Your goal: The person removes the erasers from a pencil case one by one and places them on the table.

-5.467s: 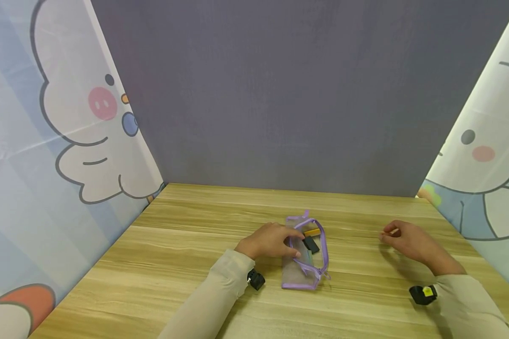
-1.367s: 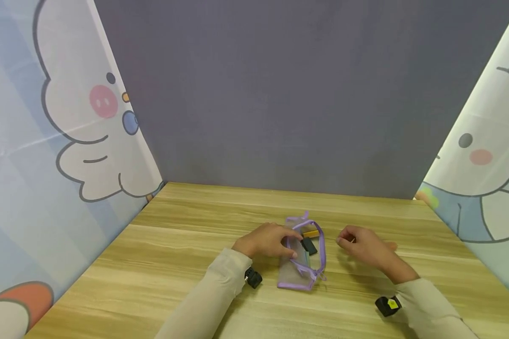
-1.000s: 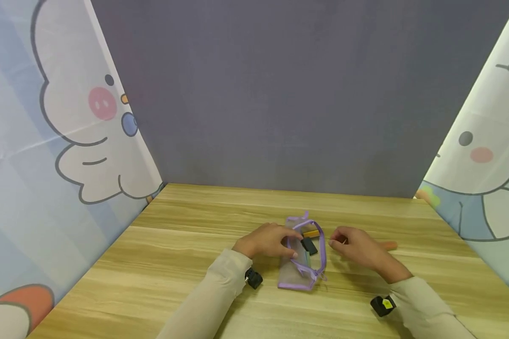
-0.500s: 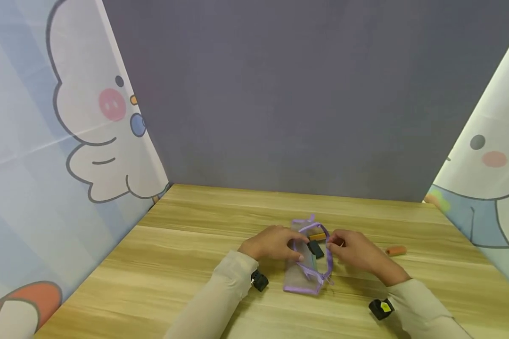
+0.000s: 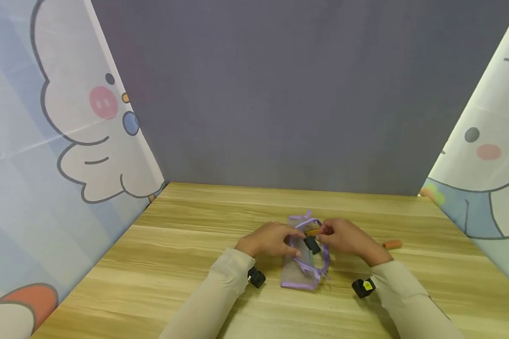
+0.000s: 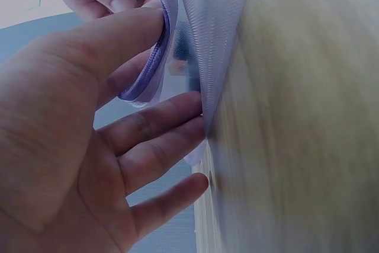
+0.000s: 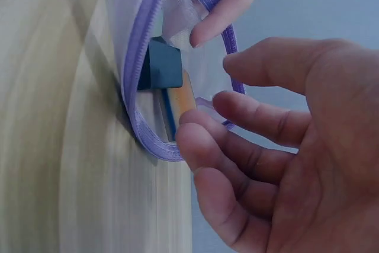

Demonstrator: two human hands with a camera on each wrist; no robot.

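A see-through mesh zip pouch (image 5: 294,275) with purple edging lies on the table, its mouth facing right. My left hand (image 5: 271,241) holds the pouch's upper zipper edge by thumb and index finger; its other fingertips touch the mesh in the left wrist view. Inside lie a dark block (image 7: 164,66), an orange-and-blue bar (image 7: 180,99) and a pale green piece, partly covered. At the mouth is my right hand (image 5: 345,238), fingers bent loosely and apart. Nothing shows between its fingers in the right wrist view.
A small orange cylinder (image 5: 392,244) lies on the wooden table (image 5: 186,245), right of my right hand. A dark grey panel (image 5: 271,94) stands behind the table. Printed cloths (image 5: 85,132) hang on both sides.
My right hand has moved left from the table's right side to the pouch's mouth, uncovering the orange cylinder. My left hand has stayed at the pouch.
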